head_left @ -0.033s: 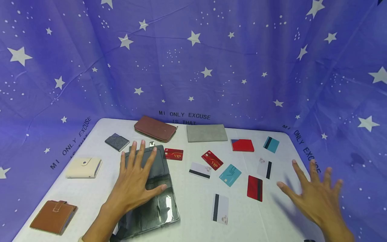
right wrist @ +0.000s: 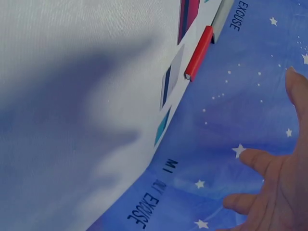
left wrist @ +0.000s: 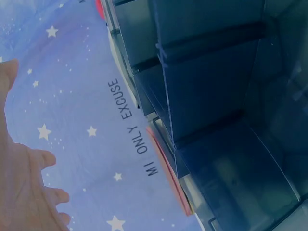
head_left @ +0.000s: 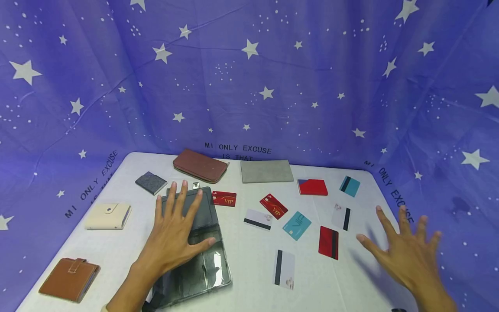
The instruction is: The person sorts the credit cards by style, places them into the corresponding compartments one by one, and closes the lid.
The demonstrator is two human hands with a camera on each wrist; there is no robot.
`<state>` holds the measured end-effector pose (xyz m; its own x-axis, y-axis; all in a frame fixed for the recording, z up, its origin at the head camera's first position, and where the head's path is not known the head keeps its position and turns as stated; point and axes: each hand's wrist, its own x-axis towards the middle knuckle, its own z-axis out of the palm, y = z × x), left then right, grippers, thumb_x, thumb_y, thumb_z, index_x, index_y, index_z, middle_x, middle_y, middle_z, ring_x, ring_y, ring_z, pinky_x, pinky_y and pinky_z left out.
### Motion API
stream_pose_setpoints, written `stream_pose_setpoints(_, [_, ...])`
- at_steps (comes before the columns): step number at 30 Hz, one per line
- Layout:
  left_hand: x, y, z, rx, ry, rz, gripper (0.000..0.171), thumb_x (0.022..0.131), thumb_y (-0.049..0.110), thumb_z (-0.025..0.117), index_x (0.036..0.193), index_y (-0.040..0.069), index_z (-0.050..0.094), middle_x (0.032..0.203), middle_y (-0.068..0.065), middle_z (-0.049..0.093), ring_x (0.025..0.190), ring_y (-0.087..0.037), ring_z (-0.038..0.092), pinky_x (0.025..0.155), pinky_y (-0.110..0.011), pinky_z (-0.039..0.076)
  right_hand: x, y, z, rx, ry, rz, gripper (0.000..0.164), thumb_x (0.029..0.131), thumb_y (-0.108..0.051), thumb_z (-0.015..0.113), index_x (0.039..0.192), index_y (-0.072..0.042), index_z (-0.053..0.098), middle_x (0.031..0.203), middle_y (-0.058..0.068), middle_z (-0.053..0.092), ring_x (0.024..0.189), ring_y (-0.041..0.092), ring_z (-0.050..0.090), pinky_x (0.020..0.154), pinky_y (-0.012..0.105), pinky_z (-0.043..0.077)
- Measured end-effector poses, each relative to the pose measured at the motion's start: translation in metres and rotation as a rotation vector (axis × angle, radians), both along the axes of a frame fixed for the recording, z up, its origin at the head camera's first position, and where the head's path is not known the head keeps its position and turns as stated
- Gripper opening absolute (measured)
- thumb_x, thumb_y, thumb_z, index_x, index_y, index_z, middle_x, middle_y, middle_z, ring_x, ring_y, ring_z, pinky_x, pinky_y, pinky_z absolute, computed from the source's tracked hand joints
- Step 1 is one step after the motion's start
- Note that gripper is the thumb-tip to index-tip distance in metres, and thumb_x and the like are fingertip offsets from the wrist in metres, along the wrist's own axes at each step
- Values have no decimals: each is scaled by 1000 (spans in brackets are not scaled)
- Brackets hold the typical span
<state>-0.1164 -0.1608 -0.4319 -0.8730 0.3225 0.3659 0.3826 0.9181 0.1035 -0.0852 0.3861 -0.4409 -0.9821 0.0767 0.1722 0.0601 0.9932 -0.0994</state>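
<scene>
Fingers spread, my left hand (head_left: pixel 173 238) hovers over a clear grey plastic box (head_left: pixel 216 271) with compartments, hiding part of it. The left wrist view shows the box's dividers (left wrist: pixel 211 144) close up, with the hand (left wrist: pixel 24 183) off to the left side. My right hand (head_left: pixel 411 255) is held above the table's right edge, fingers spread and nothing in it. A shadow falls on the tabletop beneath. Nearest to it lie a red card (head_left: pixel 328 243) with a black stripe and a white striped card (head_left: pixel 341 216).
Red VIP cards (head_left: pixel 273 206), a teal VIP card (head_left: pixel 297 226) and white cards (head_left: pixel 284 269) lie scattered mid-table. Along the back are a brown zip wallet (head_left: pixel 200 166), a grey wallet (head_left: pixel 267 172) and a red card holder (head_left: pixel 313 187). Cream (head_left: pixel 108 216), brown (head_left: pixel 69 280) and dark grey (head_left: pixel 151 183) holders sit left.
</scene>
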Motion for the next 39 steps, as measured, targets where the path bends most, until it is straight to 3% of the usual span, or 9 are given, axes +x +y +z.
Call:
stream_pose_setpoints(4, [0, 1, -1, -3, 1, -1, 112, 75, 90, 46, 161, 26, 14, 168, -11, -3, 154, -40, -1, 117, -71, 3, -1, -3, -1, 9, 0, 2, 96, 85, -75, 54, 160, -34, 10, 161, 30, -6, 136, 68, -15, 97, 82, -20])
stream_pose_setpoints(8, [1, 1, -1, -5, 1, 2, 111, 76, 90, 43, 161, 26, 14, 168, -12, -3, 154, -40, -1, 118, -69, 0, -1, -16, -2, 20, 20, 26, 95, 84, -75, 54, 160, -32, 15, 161, 32, 6, 140, 66, -10, 100, 83, -16])
stream_pose_setpoints(14, [9, 0, -2, -4, -24, -1, 108, 77, 88, 46, 161, 27, 15, 168, -13, 3, 154, -39, 2, 120, -64, 3, 0, -57, -8, -42, 66, 135, 96, 82, -72, 62, 159, -27, 26, 157, 29, 29, 146, 57, 10, 112, 69, -18])
stream_pose_setpoints(17, [18, 0, -3, 38, -78, -18, 105, 80, 84, 51, 161, 27, 17, 168, -11, 4, 155, -37, 5, 121, -61, 6, 2, -84, -14, -94, 67, 200, 94, 79, -69, 69, 155, -26, 36, 149, 24, 43, 139, 48, 32, 116, 71, 6])
stream_pose_setpoints(20, [29, -1, -5, 83, -113, -29, 101, 80, 79, 57, 160, 28, 21, 168, -8, 8, 155, -34, 10, 119, -60, 14, 6, -110, -20, -158, 25, 241, 87, 76, -63, 76, 148, -24, 47, 136, 15, 55, 124, 37, 46, 106, 65, 32])
stream_pose_setpoints(23, [40, -6, -9, 127, -120, -30, 102, 77, 74, 67, 158, 27, 27, 167, -7, 16, 153, -34, 17, 114, -62, 21, 9, -135, -25, -195, -43, 259, 78, 74, -58, 81, 139, -24, 57, 120, 5, 62, 113, 27, 52, 97, 55, 43])
stream_pose_setpoints(30, [60, -20, -16, 190, -150, 6, 103, 71, 65, 80, 155, 26, 36, 162, -10, 29, 147, -37, 28, 106, -61, 27, 11, -173, -32, -142, -232, 245, 78, 62, -66, 84, 125, -24, 66, 101, -2, 58, 91, 16, 51, 85, 39, 48])
stream_pose_setpoints(34, [69, -30, -21, 229, -193, 46, 100, 70, 60, 83, 154, 27, 38, 160, -13, 33, 144, -40, 31, 104, -62, 27, 10, -184, -37, -121, -239, 238, 78, 56, -64, 88, 115, -19, 65, 89, -3, 48, 81, 13, 44, 69, 29, 39])
stream_pose_setpoints(39, [78, -46, -27, 264, -267, 124, 97, 73, 60, 81, 154, 31, 37, 157, -16, 36, 139, -43, 34, 97, -68, 32, 8, -189, -39, -185, -221, 241, 67, 52, -55, 94, 98, -22, 58, 85, -5, 39, 82, 10, 39, 66, 24, 33])
